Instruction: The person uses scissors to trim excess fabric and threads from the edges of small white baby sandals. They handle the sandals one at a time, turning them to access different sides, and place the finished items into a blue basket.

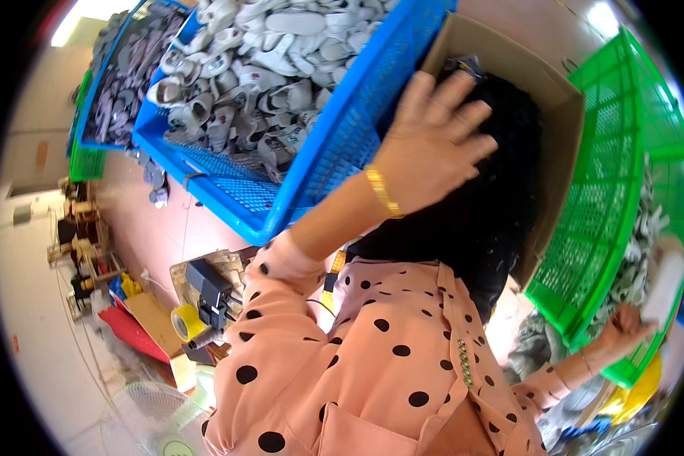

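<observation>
My left hand (pixel 438 144), with a yellow metal bracelet (pixel 382 191) at the wrist, reaches up over an open cardboard box (pixel 561 148). Its fingers are spread, slightly blurred, and hold nothing. Beneath it a dark black mass (pixel 501 190) fills the box and comes towards me; what it is made of is too dark to tell. Off to the right, my right hand (pixel 622 328) is closed at the lower end of a blurred white oblong piece (pixel 663 281), shoe-like in shape. This piece is beside a green plastic basket (pixel 600 220) with pale grey shoes (pixel 637 262) in it.
A big blue crate (pixel 270 216) heaped with grey-white shoes (pixel 281 83) stands left of the box. Behind it is another blue crate (pixel 97 144) of darker pieces. Near my left elbow are a yellow tape roll (pixel 188 322) and a black device (pixel 207 283). A fan (pixel 148 418) stands lower left.
</observation>
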